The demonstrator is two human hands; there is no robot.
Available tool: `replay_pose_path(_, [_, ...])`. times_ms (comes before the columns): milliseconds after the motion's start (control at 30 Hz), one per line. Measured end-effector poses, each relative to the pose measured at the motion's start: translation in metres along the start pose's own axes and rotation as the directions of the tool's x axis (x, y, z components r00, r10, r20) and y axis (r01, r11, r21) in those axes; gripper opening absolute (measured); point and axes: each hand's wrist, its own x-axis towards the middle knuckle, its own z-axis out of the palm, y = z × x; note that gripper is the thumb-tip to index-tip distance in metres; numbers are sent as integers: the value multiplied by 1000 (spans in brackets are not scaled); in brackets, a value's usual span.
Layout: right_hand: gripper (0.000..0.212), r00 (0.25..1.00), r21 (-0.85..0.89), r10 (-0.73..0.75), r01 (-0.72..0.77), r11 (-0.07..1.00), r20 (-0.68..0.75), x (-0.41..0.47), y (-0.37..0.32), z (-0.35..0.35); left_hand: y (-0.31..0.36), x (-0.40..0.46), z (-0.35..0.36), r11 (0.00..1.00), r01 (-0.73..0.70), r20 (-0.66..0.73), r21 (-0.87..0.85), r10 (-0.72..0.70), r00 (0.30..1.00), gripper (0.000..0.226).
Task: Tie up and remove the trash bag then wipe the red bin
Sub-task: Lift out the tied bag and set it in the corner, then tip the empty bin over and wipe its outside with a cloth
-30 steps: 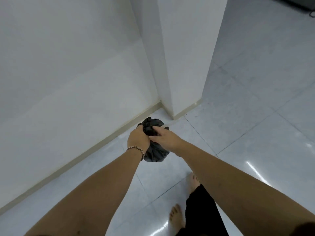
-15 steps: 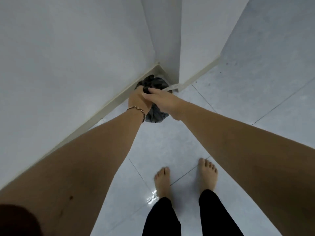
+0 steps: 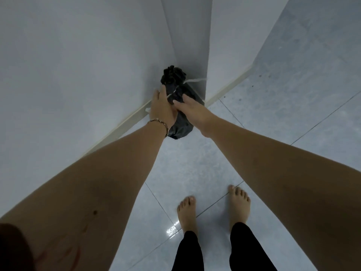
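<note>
A black trash bag (image 3: 180, 127) stands on the floor in the corner where two white walls meet. Its bunched neck (image 3: 172, 74) is tied with a white string (image 3: 195, 80) whose ends trail loose. My left hand (image 3: 161, 110), with a bracelet at the wrist, lies against the bag's left side with the fingers fairly straight. My right hand (image 3: 192, 108) rests on the bag's right side, its fingers stretched over the plastic. No red bin is in view.
White walls (image 3: 78, 65) close in on the left and ahead, with a pale skirting board (image 3: 121, 128) along the floor. A jutting wall corner (image 3: 209, 55) stands just right of the bag. Glossy grey floor tiles (image 3: 293, 104) spread right. My bare feet (image 3: 187, 214) stand below.
Both hands have left the bag's neck and slid down onto its sides. The bag has gone from hanging in the air to sitting in the corner, and my view has tipped downward.
</note>
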Motion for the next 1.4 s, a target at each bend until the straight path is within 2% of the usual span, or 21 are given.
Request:
replay_pose_path(33, [64,1000,0,-3,3,1000,-10,-9,-4,-3,64,41,-94,997,-64,-15,48,65,998,72])
replay_pose_path(67, [66,1000,-4,-1,1,1000,-22,-20,-10,-7,133,76,-170,998,-59,0,-30,59,998,62])
replay_pose_path(100, [67,1000,-8,-17,17,1000,-23,-30,-18,-12,184,83,-218,1000,28,51,-7,-27,998,60])
replay_pose_path(133, [67,999,-26,-33,33,999,-36,-43,-29,-17,198,65,-228,1000,26,-24,17,-26,999,61])
replay_pose_path(167, [69,997,-39,-57,55,998,-49,-57,-42,-25,214,58,-245,996,38,-24,81,-36,999,62])
replay_pose_path(200, [73,994,-48,-77,74,996,-72,-72,-56,-35,222,38,-244,999,2,-26,47,-1,1000,62])
replay_pose_path(300, [71,969,-86,-158,144,986,-192,-132,-97,-73,279,17,-263,982,-167,64,83,162,985,59])
replay_pose_path(367, [67,926,-202,-204,144,969,-318,-190,-106,-97,339,-5,-276,955,-268,101,125,257,961,59])
replay_pose_path(433, [67,873,-352,-227,68,934,-432,-257,-94,-117,385,-53,-277,890,-415,220,187,374,901,64])
replay_pose_path(533, [68,777,-450,-174,-154,880,-606,-379,-53,-134,441,-132,-279,732,-625,387,271,512,767,67])
replay_pose_path(600, [68,649,-378,-113,-286,881,-753,-473,-19,-135,480,-196,-280,600,-733,475,320,568,672,69])
replay_pose_path(667, [68,508,-241,-33,-349,906,-861,-567,19,-123,511,-267,-273,433,-835,578,338,605,548,69])
replay_pose_path(800, [69,251,58,154,-353,934,-956,-736,110,-67,554,-425,-226,121,-944,744,308,587,318,72])
replay_pose_path(933, [68,-12,297,306,-281,912,-952,-868,199,7,575,-612,-159,-192,-973,828,131,561,1,72])
replay_pose_path(967, [68,-62,355,351,-255,900,-934,-896,223,27,577,-661,-140,-269,-960,837,79,541,-83,71])
replay_pose_path(1033, [69,-134,455,435,-219,863,-890,-945,266,67,579,-752,-103,-386,-923,839,8,505,-204,72])
replay_pose_path(1100, [68,-217,549,509,-199,812,-833,-1001,319,110,572,-851,-59,-434,-899,838,-56,469,-279,72])
replay_pose_path(1233, [65,-339,696,621,-173,697,-706,-1107,412,175,527,-1020,-4,-415,-883,822,-218,410,-396,73])
replay_pose_path(1333, [66,-389,763,670,-163,625,-632,-1177,464,190,505,-1106,16,-473,-834,808,-284,350,-474,73])
replay_pose_path(1400, [66,-409,775,677,-141,616,-612,-1217,491,182,514,-1147,33,-502,-818,796,-279,356,-489,74])
